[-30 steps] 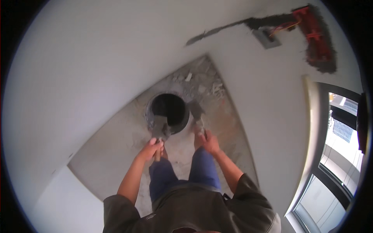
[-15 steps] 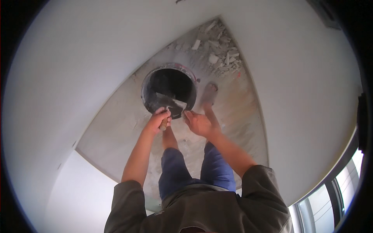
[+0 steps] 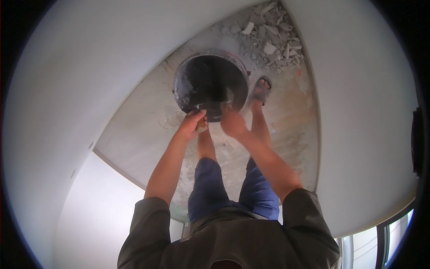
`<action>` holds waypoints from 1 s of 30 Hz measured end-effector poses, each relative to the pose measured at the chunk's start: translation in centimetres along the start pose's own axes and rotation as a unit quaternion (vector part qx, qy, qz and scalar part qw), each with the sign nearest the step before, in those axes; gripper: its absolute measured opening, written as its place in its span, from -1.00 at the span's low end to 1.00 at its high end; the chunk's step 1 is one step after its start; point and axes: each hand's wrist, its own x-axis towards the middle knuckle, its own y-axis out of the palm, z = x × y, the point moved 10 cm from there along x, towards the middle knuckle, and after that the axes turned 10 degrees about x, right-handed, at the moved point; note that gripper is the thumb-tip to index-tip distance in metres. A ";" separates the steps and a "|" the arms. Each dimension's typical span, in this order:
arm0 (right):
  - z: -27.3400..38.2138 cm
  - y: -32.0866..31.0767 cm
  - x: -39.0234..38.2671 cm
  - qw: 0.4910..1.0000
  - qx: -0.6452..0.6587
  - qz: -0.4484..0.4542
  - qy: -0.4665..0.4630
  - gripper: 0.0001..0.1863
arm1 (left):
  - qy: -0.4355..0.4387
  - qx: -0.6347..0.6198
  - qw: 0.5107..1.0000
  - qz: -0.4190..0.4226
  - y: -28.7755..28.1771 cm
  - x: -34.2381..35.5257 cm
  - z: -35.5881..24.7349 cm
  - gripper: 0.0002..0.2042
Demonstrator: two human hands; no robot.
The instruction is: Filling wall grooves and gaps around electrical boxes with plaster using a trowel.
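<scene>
A black bucket (image 3: 210, 85) stands on the bare concrete floor (image 3: 143, 134) just beyond the person's feet, its round rim smeared pale grey. Both hands are at its near edge. The left hand (image 3: 192, 124) has its grip pressed together around a tool handle, whose flat metal blade (image 3: 210, 112) reaches over the rim. The right hand (image 3: 233, 122) is just beside it, blurred, so I cannot tell how its grip stands or what it holds. A sandalled foot (image 3: 261, 89) is planted right of the bucket. Far right, a heap of broken grey rubble (image 3: 273, 38) fills the corner. White walls (image 3: 80, 89) close in on left and right, leaving a wedge of floor, widest near the person.
</scene>
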 end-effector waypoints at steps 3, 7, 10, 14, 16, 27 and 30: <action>2.6 -0.1 -1.8 0.995 0.075 -0.055 0.045 -0.59 | 0.005 -0.019 1.000 -0.011 -0.3 1.2 1.2 -0.83; 1.9 -0.3 -0.8 0.990 0.078 -0.042 0.109 -0.56 | 0.006 -0.036 0.999 -0.002 0.2 2.8 1.0 -0.84; -0.1 -1.5 0.5 0.995 0.046 -0.058 0.067 -0.52 | -0.031 -0.038 0.999 -0.014 4.2 4.2 0.9 -0.85; 7.4 0.6 2.2 0.998 0.061 0.032 0.010 -0.41 | -0.052 -0.113 0.991 0.052 -4.1 8.6 2.0 -0.79; 4.2 -0.2 1.7 0.998 0.054 0.002 0.015 -0.45 | -0.040 -0.116 0.987 0.108 -0.7 9.3 2.6 -0.76; -10.4 -14.9 3.2 0.940 0.132 -0.313 0.015 -0.90 | -0.017 -0.079 0.995 0.055 -1.1 6.0 0.2 -0.77; -24.2 -10.9 2.6 0.967 0.047 -0.250 0.030 -0.89 | -0.025 -0.092 0.992 0.086 3.8 8.5 1.2 -0.77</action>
